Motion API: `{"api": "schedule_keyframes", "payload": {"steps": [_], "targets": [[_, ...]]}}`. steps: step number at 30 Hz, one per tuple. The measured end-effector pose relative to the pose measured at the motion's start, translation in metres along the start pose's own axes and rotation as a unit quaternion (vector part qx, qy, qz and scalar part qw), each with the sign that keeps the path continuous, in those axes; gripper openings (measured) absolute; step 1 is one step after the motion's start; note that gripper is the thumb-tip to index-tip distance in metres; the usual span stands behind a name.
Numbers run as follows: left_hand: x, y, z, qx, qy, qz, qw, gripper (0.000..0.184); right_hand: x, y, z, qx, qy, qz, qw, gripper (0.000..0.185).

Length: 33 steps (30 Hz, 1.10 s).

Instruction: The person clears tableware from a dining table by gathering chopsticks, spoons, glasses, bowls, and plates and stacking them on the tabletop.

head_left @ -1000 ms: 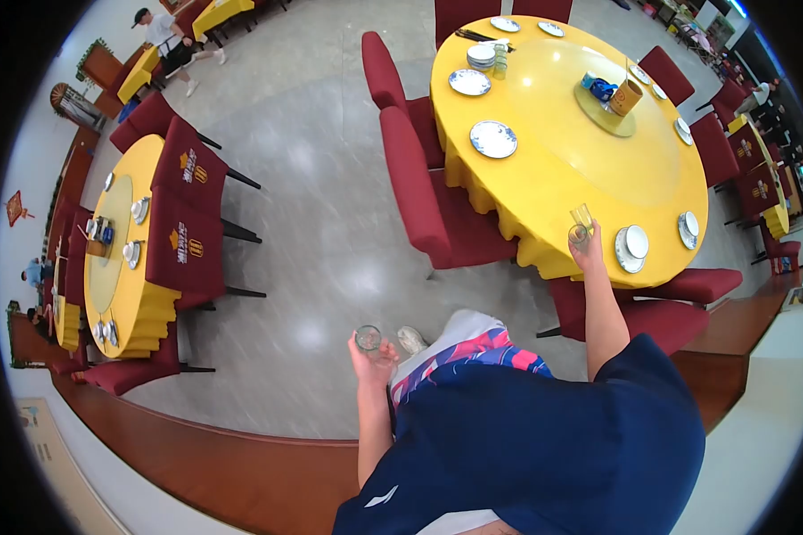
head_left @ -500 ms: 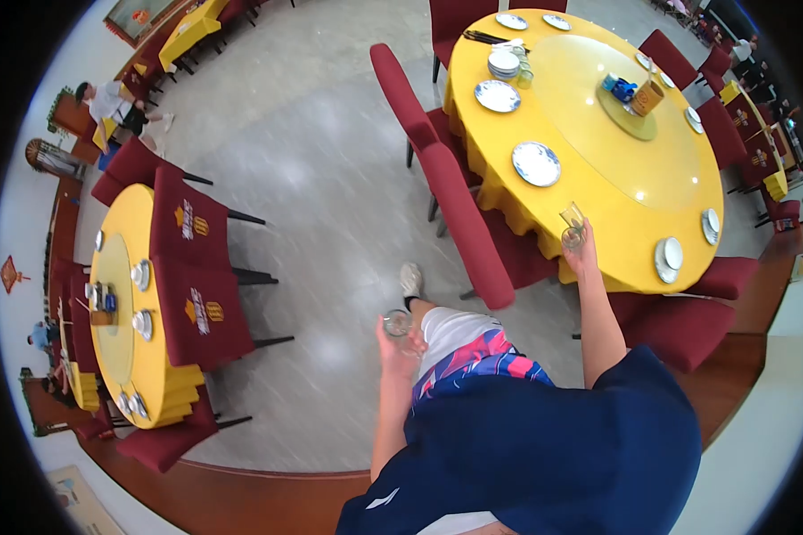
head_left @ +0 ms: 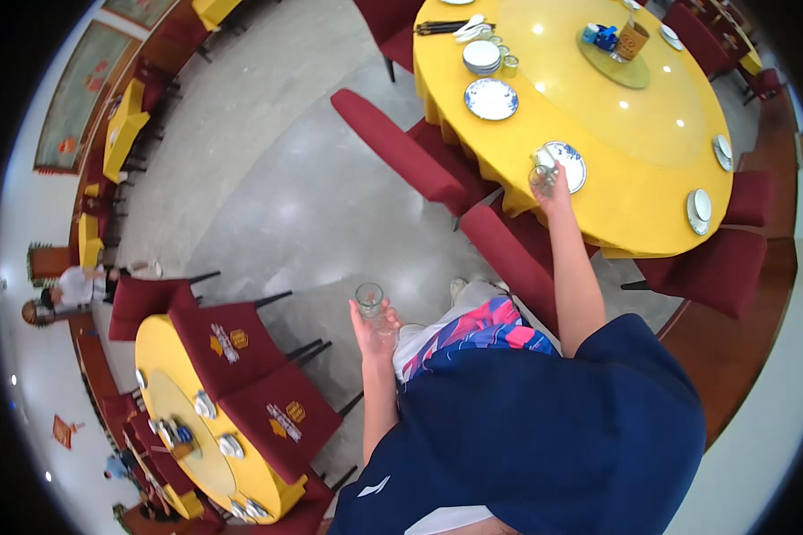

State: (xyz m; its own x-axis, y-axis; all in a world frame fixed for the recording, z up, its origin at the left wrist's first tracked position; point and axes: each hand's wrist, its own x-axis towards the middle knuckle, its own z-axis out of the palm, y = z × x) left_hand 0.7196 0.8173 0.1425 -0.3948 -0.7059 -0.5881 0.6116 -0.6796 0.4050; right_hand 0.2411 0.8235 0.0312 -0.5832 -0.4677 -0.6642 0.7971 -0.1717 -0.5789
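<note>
My left hand [head_left: 375, 328] is closed round a clear glass [head_left: 369, 298], held low over the grey floor. Out over the near edge of the yellow round table [head_left: 633, 209], my right hand [head_left: 555, 192] grips clear glasses [head_left: 541, 178]; their exact number is hard to tell. Just behind those glasses lies a blue-patterned plate [head_left: 569, 166], partly covered by them. Farther along the table are another patterned plate [head_left: 491, 99], a stack of small plates [head_left: 482, 57], several glasses [head_left: 508, 66], white spoons [head_left: 473, 29] and black chopsticks [head_left: 437, 28].
Dark red chairs [head_left: 397, 147] line the table's near side. A turntable [head_left: 615, 67] bears a brown holder [head_left: 631, 41] and blue items. At the lower left stands a second yellow table [head_left: 263, 473] with red chairs. A person in a white top [head_left: 81, 285] is at the far left.
The view has turned, and the large table sits higher in it. My right hand, still with glasses, has moved along the table edge to the patterned plate. My left hand keeps its glass.
</note>
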Motion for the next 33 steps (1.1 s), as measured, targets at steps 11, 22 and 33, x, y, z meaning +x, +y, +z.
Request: {"api": "schedule_keyframes", "payload": {"steps": [11, 22, 33], "targets": [[0.186, 0.113, 0.045, 0.01, -0.163, -0.228, 0.96, 0.054, -0.056, 0.002, 0.033, -0.175, 0.184, -0.208, 0.944, 0.062], [0.358, 0.263, 0.117, 0.21, -0.283, -0.269, 0.896, 0.049, -0.088, 0.04, 0.124, -0.124, 0.309, -0.221, 0.917, 0.054], [0.479, 0.201, 0.244, 0.182, -0.275, -0.349, 0.877, 0.053, 0.137, -0.054, 0.212, -0.565, 0.407, -0.299, 0.652, 0.052]]}}
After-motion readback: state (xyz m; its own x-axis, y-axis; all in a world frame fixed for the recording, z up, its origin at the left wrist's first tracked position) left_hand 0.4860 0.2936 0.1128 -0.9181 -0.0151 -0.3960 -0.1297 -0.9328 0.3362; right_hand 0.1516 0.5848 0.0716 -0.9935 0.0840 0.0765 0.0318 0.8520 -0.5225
